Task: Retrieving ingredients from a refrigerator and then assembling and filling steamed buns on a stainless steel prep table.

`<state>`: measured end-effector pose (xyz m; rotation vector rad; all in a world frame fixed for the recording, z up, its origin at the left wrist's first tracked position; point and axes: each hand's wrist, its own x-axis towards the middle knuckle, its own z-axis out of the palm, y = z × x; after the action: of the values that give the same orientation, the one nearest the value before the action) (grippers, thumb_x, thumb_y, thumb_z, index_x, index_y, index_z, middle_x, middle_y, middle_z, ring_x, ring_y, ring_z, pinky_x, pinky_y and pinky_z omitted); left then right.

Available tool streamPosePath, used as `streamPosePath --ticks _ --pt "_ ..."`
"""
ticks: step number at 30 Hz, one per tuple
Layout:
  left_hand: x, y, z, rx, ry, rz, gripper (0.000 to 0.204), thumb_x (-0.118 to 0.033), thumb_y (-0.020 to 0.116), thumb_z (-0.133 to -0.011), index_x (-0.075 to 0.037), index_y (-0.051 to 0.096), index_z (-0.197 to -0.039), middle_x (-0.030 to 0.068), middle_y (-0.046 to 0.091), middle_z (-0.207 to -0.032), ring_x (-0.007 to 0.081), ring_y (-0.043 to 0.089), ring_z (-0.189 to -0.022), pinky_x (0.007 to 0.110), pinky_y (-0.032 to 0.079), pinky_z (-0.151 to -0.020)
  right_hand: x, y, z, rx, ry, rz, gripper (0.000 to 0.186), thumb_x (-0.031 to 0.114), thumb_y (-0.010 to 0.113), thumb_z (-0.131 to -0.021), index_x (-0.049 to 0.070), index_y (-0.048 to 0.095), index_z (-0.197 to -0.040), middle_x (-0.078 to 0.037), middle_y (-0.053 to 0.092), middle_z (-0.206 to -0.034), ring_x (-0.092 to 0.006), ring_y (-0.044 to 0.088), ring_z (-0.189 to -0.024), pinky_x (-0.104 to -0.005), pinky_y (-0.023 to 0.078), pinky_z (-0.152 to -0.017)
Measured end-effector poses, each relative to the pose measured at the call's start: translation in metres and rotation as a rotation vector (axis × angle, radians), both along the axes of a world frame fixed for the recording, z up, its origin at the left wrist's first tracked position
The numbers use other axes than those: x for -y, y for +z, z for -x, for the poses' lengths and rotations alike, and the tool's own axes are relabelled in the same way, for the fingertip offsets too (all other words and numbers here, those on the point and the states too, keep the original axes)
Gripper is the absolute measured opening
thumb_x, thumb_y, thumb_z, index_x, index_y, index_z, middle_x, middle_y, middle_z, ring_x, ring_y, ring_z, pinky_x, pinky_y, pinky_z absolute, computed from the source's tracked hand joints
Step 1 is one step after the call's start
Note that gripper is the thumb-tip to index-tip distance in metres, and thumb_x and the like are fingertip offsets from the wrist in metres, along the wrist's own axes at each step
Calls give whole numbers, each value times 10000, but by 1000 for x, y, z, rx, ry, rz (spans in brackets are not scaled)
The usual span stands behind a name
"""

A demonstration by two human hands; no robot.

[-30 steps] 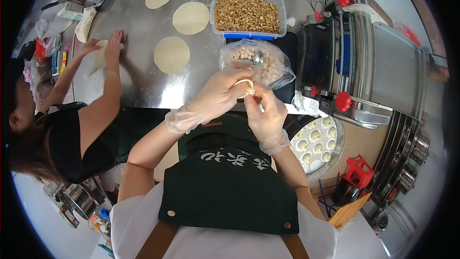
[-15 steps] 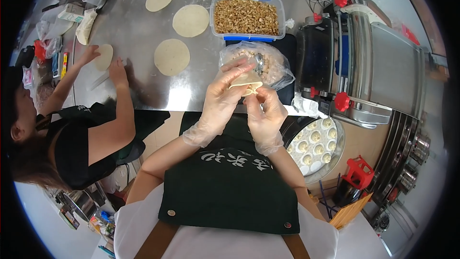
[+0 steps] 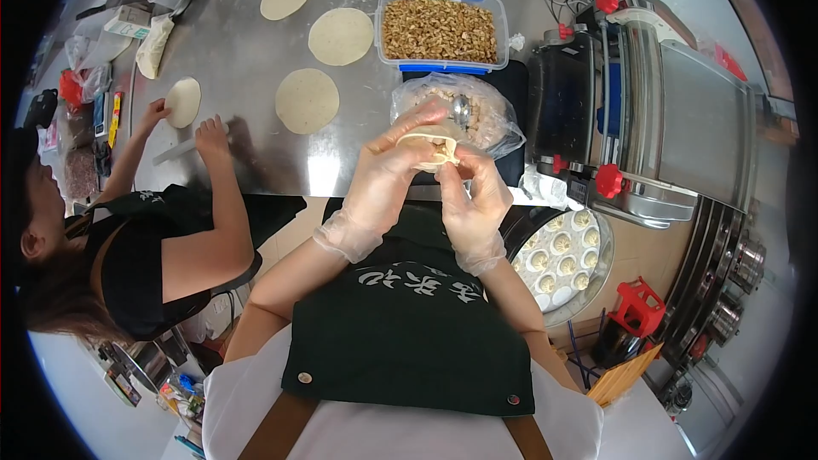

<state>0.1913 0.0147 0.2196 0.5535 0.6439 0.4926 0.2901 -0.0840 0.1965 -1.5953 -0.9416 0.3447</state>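
My left hand (image 3: pixel 383 172), in a clear plastic glove, cups a partly pleated bun (image 3: pixel 441 148) of pale dough. Some filling shows through the bun's open top. My right hand (image 3: pixel 475 203), gloved too, pinches the near right edge of the dough between thumb and fingers. Just beyond my hands lies a clear plastic bag of pale chunky filling (image 3: pixel 492 123), with a metal spoon (image 3: pixel 461 108) resting in it. Part of the bag is hidden behind my left fingers.
Flat dough rounds (image 3: pixel 307 100) lie on the steel table (image 3: pixel 247 77). A tub of chopped nuts (image 3: pixel 439 30) stands beyond the bag. At right is a roller machine (image 3: pixel 630 102); below it, a round tray (image 3: pixel 599 281) holds several buns. At left a co-worker handles dough and a rolling pin (image 3: pixel 181 148).
The dough in my left hand has turned and tilted, so its opening shows more. My right fingers stay at its edge. The co-worker's hand has shifted along the rolling pin.
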Motion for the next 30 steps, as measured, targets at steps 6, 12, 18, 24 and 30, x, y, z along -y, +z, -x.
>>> streamPosePath --ticks 6,12,18,24,30 --pt "0 5 -4 -44 50 -20 363 -44 578 -883 12 601 -1241 91 535 -1387 149 562 -1158 308 436 -996 -1 3 3 8 4 -8 198 -31 702 -826 -21 624 -1007 -125 688 -933 -149 627 -658 -270 514 -615" --pt "0 -3 -4 10 61 14 328 -66 577 -923 11 606 -1240 90 519 -1402 159 525 -1220 312 418 -1023 1 0 1 13 33 11 159 -73 649 -868 -45 605 -1018 -119 682 -990 -108 635 -698 -240 513 -645" --pt "11 -12 -5 -128 43 -420 311 -101 582 -957 -5 608 -1251 83 456 -1427 179 496 -1256 325 418 -1042 -3 1 2 92 8 24 230 -36 714 -808 -6 613 -1013 -114 684 -882 -158 637 -640 -281 520 -597" --pt "8 -8 -3 -199 -53 -439 318 -114 571 -970 -13 602 -1269 88 443 -1412 184 502 -1250 309 424 -1033 -3 9 5 -3 -2 97 282 -30 728 -786 15 607 -1037 -123 678 -864 -197 658 -629 -310 517 -555" --pt "-2 -6 4 -218 -130 -645 345 -111 555 -966 -26 581 -1300 111 498 -1407 228 423 -1340 368 357 -1096 -1 5 -8 442 85 -14 287 -49 708 -782 31 606 -1038 -123 668 -842 -227 666 -629 -323 511 -543"
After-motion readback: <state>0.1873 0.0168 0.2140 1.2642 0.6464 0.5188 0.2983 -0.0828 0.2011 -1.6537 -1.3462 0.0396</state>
